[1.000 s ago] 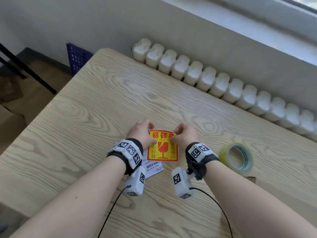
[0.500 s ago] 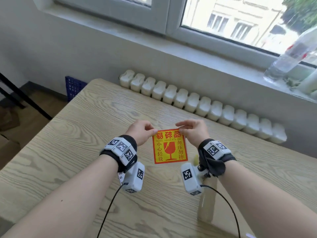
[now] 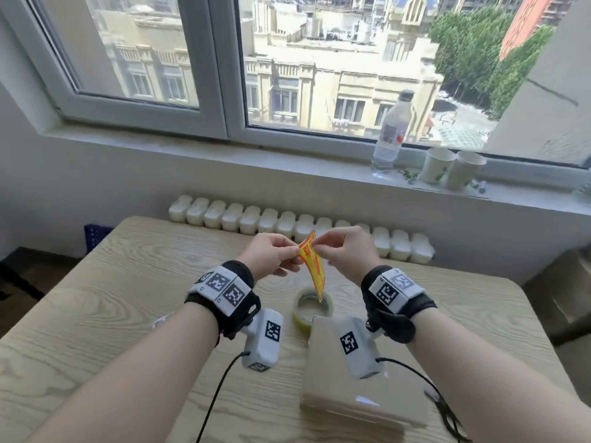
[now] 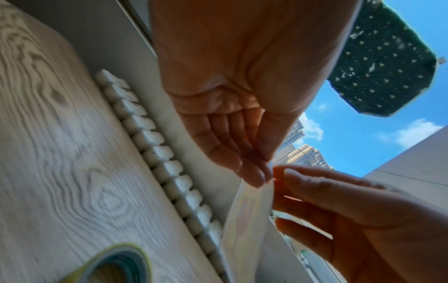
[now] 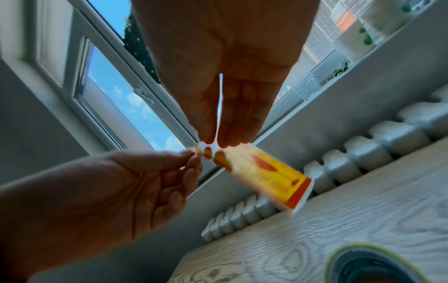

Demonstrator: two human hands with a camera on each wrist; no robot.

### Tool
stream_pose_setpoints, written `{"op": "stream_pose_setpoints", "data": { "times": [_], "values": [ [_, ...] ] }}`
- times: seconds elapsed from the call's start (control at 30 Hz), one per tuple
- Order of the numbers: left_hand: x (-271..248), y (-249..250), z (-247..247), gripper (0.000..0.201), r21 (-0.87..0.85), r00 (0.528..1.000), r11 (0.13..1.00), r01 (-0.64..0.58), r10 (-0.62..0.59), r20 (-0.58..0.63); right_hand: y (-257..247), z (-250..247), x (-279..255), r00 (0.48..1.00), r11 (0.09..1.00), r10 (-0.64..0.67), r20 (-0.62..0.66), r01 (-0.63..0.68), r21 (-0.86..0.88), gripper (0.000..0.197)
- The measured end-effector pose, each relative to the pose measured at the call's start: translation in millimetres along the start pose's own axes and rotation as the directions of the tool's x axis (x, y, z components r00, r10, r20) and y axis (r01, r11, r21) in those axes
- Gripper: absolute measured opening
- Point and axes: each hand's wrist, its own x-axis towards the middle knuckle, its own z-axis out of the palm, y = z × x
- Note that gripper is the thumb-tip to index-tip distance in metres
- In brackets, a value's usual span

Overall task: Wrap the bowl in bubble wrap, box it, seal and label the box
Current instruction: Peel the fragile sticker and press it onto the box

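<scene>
A yellow and red fragile sticker (image 3: 315, 270) hangs edge-on in the air above the wooden table (image 3: 128, 298). My left hand (image 3: 296, 251) and my right hand (image 3: 316, 246) both pinch its top corner, fingertips nearly touching. In the left wrist view the sticker's pale back (image 4: 244, 229) hangs below my left fingertips (image 4: 257, 178). The right wrist view shows its printed face (image 5: 266, 176) under my right fingertips (image 5: 230, 139). A closed cardboard box (image 3: 358, 391) sits on the table under my right wrist. The bowl and bubble wrap are not visible.
A roll of clear tape (image 3: 313, 306) lies just beyond the box, below the sticker. A small white label (image 3: 159, 321) peeks out by my left forearm. A radiator (image 3: 287, 222) runs behind the table. A bottle (image 3: 391, 132) and paper cups (image 3: 451, 167) stand on the sill.
Both hands have raised the sticker from low over the table and turned it from facing me to edge-on. My head has tilted up, bringing the window, tape and box into view.
</scene>
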Motion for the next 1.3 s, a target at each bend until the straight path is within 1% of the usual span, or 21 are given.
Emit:
{"op": "stream_pose_setpoints", "data": {
  "times": [0.07, 0.17, 0.23, 0.37, 0.43, 0.63, 0.77, 0.87, 0.97, 1.2, 1.3],
  "values": [
    [-4, 10, 15, 0.014, -0.027, 1.000, 1.000, -0.016, 0.017, 0.024, 3, -8, -10, 0.999, 1.000, -0.024, 0.037, 0.023, 0.014, 0.006],
    [-9, 21, 31, 0.011, -0.056, 0.999, 0.998, -0.020, 0.022, 0.044, 14, -22, -17, 0.999, 0.997, -0.018, 0.032, 0.015, 0.077, 0.015],
    [-12, 28, 40, 0.010, -0.070, 0.998, 0.997, -0.022, 0.026, 0.054, 20, -31, -22, 0.998, 0.994, -0.024, 0.050, 0.018, 0.106, 0.017],
    [-12, 37, 54, 0.006, -0.051, 0.997, 0.999, -0.017, 0.021, 0.074, 26, -42, -27, 0.999, 0.992, -0.034, -0.011, 0.035, 0.120, 0.014],
    [-11, 40, 58, 0.008, -0.045, 0.997, 0.999, -0.009, 0.012, 0.071, 27, -46, -27, 0.999, 0.989, -0.029, -0.039, 0.034, 0.145, 0.013],
    [-13, 45, 62, 0.009, -0.054, 0.999, 0.999, 0.011, -0.008, 0.049, 24, -49, -31, 0.998, 0.986, -0.020, -0.051, 0.028, 0.166, 0.015],
    [-14, 46, 61, 0.020, -0.090, 0.998, 0.995, 0.041, -0.036, 0.050, 20, -48, -32, 0.997, 0.989, -0.012, -0.070, 0.022, 0.145, 0.013],
    [-15, 46, 60, 0.016, -0.110, 0.998, 0.992, 0.061, -0.057, 0.037, 19, -44, -32, 0.994, 0.992, -0.022, -0.109, 0.035, 0.122, 0.003],
    [-16, 46, 59, 0.011, -0.115, 0.997, 0.991, 0.072, -0.069, 0.029, 19, -41, -32, 0.991, 0.995, -0.028, -0.127, 0.040, 0.086, 0.007],
    [-19, 43, 56, 0.012, -0.152, 0.997, 0.986, 0.075, -0.073, 0.022, 15, -37, -33, 0.988, 0.998, -0.044, -0.149, 0.051, 0.044, 0.011],
    [-20, 43, 53, 0.013, -0.180, 0.996, 0.980, 0.084, -0.082, 0.015, 14, -36, -34, 0.986, 0.998, -0.062, -0.156, 0.061, -0.009, 0.011]
  ]
}}
